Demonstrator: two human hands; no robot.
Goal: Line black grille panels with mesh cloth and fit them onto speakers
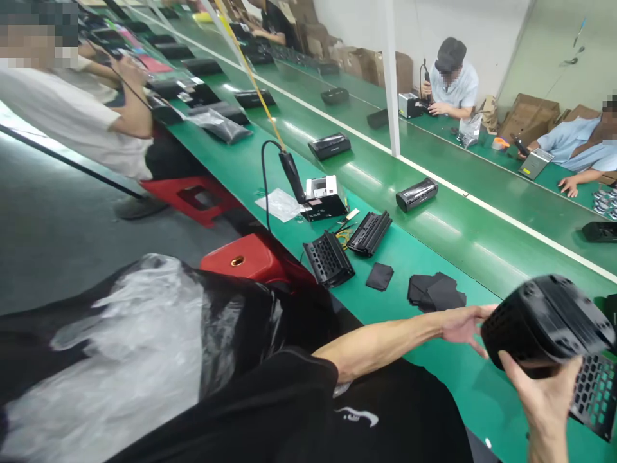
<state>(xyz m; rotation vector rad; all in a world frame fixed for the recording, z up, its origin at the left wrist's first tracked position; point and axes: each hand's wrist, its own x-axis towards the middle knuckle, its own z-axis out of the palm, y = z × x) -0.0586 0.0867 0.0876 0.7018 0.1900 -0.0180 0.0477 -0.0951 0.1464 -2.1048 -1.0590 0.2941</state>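
My right hand (549,392) grasps a black case (535,325), holding it tilted over the green table (482,402). My left hand (460,326) spreads its fingers at the case's end; I cannot tell whether they grip. Black sheets (436,291) lie near it, and a panel with holes (596,393) sits just beside my right hand.

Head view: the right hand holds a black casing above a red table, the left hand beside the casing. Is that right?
The colour is wrong: the head view shows a green table. The right hand does hold a black casing above it, the left hand beside the casing.
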